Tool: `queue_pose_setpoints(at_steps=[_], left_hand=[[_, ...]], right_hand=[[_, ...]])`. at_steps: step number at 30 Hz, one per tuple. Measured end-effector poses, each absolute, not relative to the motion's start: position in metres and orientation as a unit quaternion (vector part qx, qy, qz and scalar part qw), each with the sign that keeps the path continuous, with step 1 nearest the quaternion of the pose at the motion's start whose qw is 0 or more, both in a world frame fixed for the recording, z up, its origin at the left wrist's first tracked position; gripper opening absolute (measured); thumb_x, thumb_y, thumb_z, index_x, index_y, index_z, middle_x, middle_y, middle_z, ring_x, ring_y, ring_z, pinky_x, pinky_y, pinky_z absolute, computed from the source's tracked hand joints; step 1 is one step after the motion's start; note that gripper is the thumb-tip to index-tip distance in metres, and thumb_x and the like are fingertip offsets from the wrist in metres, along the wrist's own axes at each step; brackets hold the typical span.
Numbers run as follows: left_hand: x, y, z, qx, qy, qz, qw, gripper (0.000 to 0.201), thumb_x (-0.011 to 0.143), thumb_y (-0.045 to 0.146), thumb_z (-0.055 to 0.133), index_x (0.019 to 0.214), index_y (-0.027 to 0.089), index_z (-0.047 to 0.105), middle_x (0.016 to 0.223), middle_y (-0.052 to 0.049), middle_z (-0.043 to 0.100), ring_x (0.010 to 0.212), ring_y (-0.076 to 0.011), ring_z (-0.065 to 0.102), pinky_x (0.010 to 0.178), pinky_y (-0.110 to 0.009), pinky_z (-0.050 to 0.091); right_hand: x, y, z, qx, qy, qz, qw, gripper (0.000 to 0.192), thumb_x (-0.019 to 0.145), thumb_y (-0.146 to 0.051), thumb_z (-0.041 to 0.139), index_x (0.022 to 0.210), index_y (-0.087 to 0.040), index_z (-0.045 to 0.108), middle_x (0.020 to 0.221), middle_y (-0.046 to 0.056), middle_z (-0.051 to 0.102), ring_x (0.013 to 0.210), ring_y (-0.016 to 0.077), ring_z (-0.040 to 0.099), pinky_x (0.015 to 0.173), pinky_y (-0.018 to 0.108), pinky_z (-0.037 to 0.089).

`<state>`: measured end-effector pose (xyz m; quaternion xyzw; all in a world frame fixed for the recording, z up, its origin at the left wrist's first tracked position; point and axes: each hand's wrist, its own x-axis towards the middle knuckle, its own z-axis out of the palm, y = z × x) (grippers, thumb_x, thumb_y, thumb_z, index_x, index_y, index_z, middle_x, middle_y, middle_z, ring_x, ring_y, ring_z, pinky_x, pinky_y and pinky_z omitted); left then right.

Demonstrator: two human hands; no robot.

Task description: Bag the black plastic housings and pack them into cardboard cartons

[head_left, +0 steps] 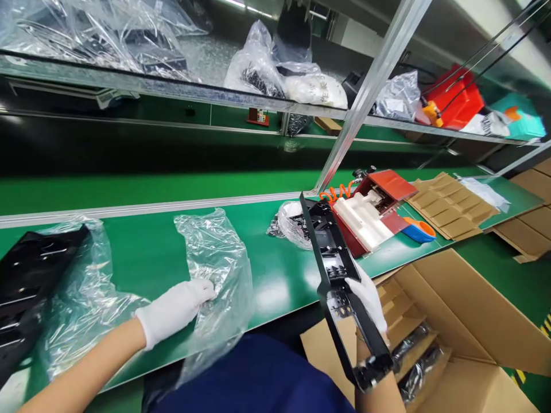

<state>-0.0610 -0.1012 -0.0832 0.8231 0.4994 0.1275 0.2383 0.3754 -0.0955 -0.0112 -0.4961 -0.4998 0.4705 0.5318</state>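
Right gloved hand (pixel 368 301) grips long black plastic panel (pixel 338 281), axis running away from it; left gloved hand (pixel 176 308) pinches empty clear plastic bag (pixel 219 264), leftward.

Black panel (pixel 340 281) in right grip (pixel 368 298)

A long green workbench (pixel 142 252) runs across the view, its glossy top catching a pale glare near the front edge. A silver metal rail (pixel 129 209) bounds its far edge, and beyond that lies a darker green strip. A slanted aluminium post (pixel 365 97) rises from the rail to a grey upper shelf (pixel 107 80). Bright ceiling strip lights (pixel 245 6) glow at the top. At the right corner, green floor (pixel 516 281) shows.
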Motion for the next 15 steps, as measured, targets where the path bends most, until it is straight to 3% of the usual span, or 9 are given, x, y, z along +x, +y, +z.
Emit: queue_pose_setpoints(at_steps=[3,6,8,10,13,15], left_hand=[[-0.07,-0.107,-0.065,0.721,0.57,0.231,0.321,0.038,0.085,0.029,0.048,0.116,0.026,0.07,0.124,-0.006,0.071,0.115,-0.0261,0.065,0.101,-0.04,0.052],[-0.066,-0.09,-0.037,0.528,0.598,0.433,0.42,0.058,0.087,0.051,0.057,0.139,0.027,0.053,0.131,-0.009,0.067,0.105,-0.0244,0.067,0.083,-0.036,0.058],[-0.053,-0.078,-0.021,0.421,0.531,0.54,0.499,0.066,0.084,0.062,0.058,0.138,0.024,0.051,0.114,-0.01,0.071,0.078,-0.0198,0.067,0.058,-0.03,0.055],[-0.038,-0.07,-0.01,0.359,0.458,0.605,0.543,0.062,0.079,0.064,0.063,0.126,0.022,0.06,0.093,-0.006,0.071,0.057,-0.0139,0.057,0.041,-0.024,0.042],[-0.025,-0.071,-0.002,0.333,0.419,0.643,0.548,0.043,0.075,0.05,0.071,0.107,0.02,0.069,0.073,-0.001,0.065,0.041,-0.0071,0.039,0.031,-0.02,0.025],[-0.026,-0.079,-0.001,0.325,0.419,0.647,0.548,0.034,0.078,0.042,0.068,0.105,0.02,0.069,0.063,0.002,0.061,0.036,-0.0064,0.035,0.03,-0.02,0.023]], right_hand=[[0.36,-0.075,-0.012,-0.485,-0.556,0.478,0.477,0.065,0.075,-0.046,0.078,0.133,-0.022,0.065,0.134,0.008,0.067,0.13,0.0329,0.058,0.115,0.051,0.041],[0.332,-0.06,-0.004,-0.425,-0.626,0.514,0.404,0.069,0.071,-0.05,0.082,0.132,-0.022,0.067,0.14,0.008,0.063,0.137,0.0339,0.051,0.121,0.05,0.033],[0.31,-0.056,0.002,-0.362,-0.657,0.566,0.343,0.07,0.072,-0.051,0.082,0.134,-0.023,0.066,0.143,0.007,0.06,0.138,0.0326,0.051,0.121,0.049,0.032],[0.293,-0.057,0.006,-0.312,-0.668,0.612,0.287,0.07,0.076,-0.052,0.079,0.137,-0.023,0.062,0.145,0.007,0.058,0.137,0.0308,0.052,0.121,0.048,0.034],[0.285,-0.063,0.006,-0.285,-0.673,0.635,0.251,0.067,0.08,-0.049,0.077,0.139,-0.023,0.06,0.146,0.007,0.057,0.137,0.0287,0.052,0.12,0.046,0.034],[0.294,-0.07,0.003,-0.298,-0.677,0.626,0.245,0.061,0.083,-0.049,0.074,0.138,-0.023,0.062,0.147,0.007,0.056,0.138,0.028,0.051,0.12,0.045,0.034]])
